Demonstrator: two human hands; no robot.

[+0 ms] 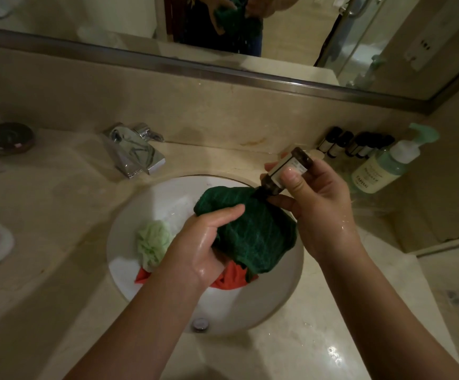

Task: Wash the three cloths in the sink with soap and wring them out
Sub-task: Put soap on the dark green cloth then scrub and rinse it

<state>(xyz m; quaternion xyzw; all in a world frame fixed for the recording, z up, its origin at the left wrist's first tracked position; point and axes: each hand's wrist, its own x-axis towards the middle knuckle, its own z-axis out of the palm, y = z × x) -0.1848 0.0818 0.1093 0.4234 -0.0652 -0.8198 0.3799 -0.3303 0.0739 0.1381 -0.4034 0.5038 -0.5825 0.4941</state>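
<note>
Tipping a small brown soap bottle (288,171) neck-down, the right hand (316,204) gripped it over the dark green cloth (253,231) clutched by the left hand (203,242). A pale green cloth (152,241) and an orange-red cloth (231,278) lay in the white round sink (129,215). On the counter (291,352), a pump bottle (381,171) read "YAPING".

Both wet hands raised, left hand (207,242) fingers curled, right hand (316,204) gripping.

- chrome faucet (133,152): landmark, on the beige counter (58,215)
- dark round dish (6,137): far left of faucet
- pump bottle (387,163): far right of faucet, tilted
- small dark bottles (354,142): row just left of pump bottle
- mirror (113,20): above faucet
</note>
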